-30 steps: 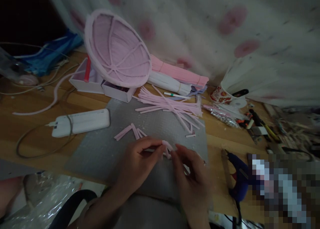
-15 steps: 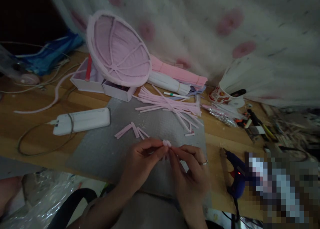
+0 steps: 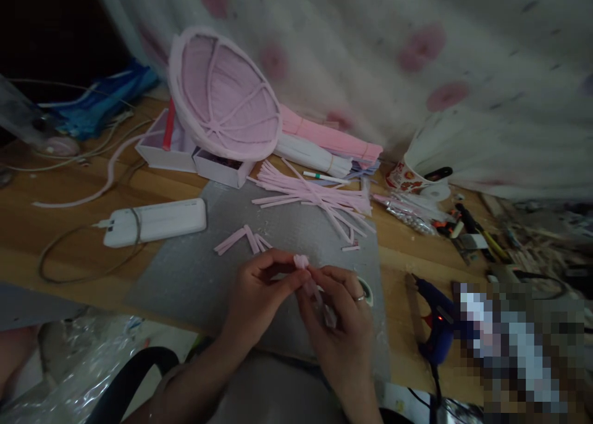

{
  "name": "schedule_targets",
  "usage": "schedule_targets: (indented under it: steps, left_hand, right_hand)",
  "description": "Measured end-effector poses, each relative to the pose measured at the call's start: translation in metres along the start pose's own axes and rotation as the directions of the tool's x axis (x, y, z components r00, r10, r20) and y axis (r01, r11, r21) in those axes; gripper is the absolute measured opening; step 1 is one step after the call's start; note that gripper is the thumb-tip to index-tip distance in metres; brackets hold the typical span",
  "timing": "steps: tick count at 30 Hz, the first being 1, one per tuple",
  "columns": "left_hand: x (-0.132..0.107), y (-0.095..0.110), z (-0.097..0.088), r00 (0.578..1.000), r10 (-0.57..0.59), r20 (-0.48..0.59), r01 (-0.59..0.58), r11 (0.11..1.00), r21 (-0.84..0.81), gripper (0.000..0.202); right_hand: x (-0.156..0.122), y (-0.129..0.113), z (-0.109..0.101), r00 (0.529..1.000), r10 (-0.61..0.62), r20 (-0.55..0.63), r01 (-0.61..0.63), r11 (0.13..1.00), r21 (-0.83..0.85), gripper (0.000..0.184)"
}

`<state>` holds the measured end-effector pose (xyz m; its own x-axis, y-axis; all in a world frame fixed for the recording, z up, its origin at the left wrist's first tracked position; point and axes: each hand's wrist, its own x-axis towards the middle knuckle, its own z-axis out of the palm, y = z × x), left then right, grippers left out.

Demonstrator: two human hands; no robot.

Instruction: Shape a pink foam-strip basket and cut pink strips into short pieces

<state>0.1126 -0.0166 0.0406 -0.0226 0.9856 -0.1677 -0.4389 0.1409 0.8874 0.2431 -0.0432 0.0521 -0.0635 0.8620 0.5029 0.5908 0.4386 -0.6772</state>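
Note:
My left hand [image 3: 257, 300] pinches a small bundle of pale pink pipe cleaners [image 3: 301, 261] between thumb and fingertips. My right hand [image 3: 340, 331], with a ring on one finger, grips the same bundle lower down, and its tail ends show by the palm. The middle of the bundle is hidden by my fingers. Just beyond my left hand, short cut pipe cleaner pieces [image 3: 231, 240] lie on a grey mat [image 3: 180, 269]. A pile of longer pink pipe cleaners [image 3: 315, 192] rests farther back. Partly behind my right hand is a round, roll-like thing [image 3: 367, 292].
A pink ribbed bowl shape [image 3: 236, 96] leans over small white boxes [image 3: 220, 169]. Left of the mat lies a white power bank [image 3: 157, 223] with a looped cable. A blue glue gun [image 3: 438, 325] with a red light stands at right, near scattered tools [image 3: 477, 235] and a paper cup [image 3: 403, 175].
Both hands have shifted slightly left with the bundle. My right hand has turned, so the bundle's lower ends show, and the round thing beside it has come into view.

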Motion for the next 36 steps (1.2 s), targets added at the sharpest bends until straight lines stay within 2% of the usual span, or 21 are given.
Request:
schedule_targets:
  steps: [6,10,15,20,24,27,29,32,36]
  left_hand:
    - [0.000,0.003,-0.004,0.999,-0.029,0.043,0.027,0.999,0.034,0.009]
    - [0.002,0.010,-0.007,0.997,-0.036,0.063,0.032,0.997,0.068,0.010]
    - [0.005,0.012,-0.014,0.992,-0.030,0.124,0.012,0.990,0.144,0.007]
    - [0.005,0.010,-0.012,0.994,0.048,0.100,-0.064,0.984,0.166,0.009]
    - [0.001,0.010,-0.005,0.985,0.173,0.024,-0.172,0.938,0.301,0.008]
    - [-0.003,0.008,0.000,0.973,0.230,-0.006,-0.211,0.904,0.371,0.008]
    - [-0.004,0.005,0.001,0.978,0.207,-0.002,-0.193,0.918,0.348,0.010]
    - [-0.002,0.002,0.001,0.997,0.075,0.035,-0.081,0.972,0.220,0.010]
    - [0.002,0.003,0.000,0.993,-0.097,0.072,0.094,0.994,0.046,0.016]
  right_hand:
    - [-0.003,0.000,-0.002,0.994,0.099,0.037,-0.101,0.993,0.057,0.020]
    - [-0.004,0.001,-0.003,0.985,0.142,0.101,-0.155,0.979,0.135,0.024]
    - [-0.004,0.000,-0.007,0.982,0.158,0.104,-0.175,0.970,0.171,0.026]
    - [-0.006,0.000,-0.007,0.984,0.133,0.120,-0.155,0.968,0.196,0.031]
    - [-0.009,0.003,-0.004,0.987,0.114,0.110,-0.132,0.976,0.172,0.034]
    - [-0.008,0.004,-0.002,0.996,0.065,0.053,-0.071,0.991,0.115,0.036]
    - [-0.007,0.005,-0.002,1.000,0.023,0.004,-0.023,0.996,0.084,0.038]
    - [-0.005,0.006,-0.003,0.999,-0.010,-0.039,0.012,0.999,0.045,0.039]
    - [-0.008,0.008,-0.003,0.998,0.043,-0.048,-0.043,0.999,-0.003,0.030]
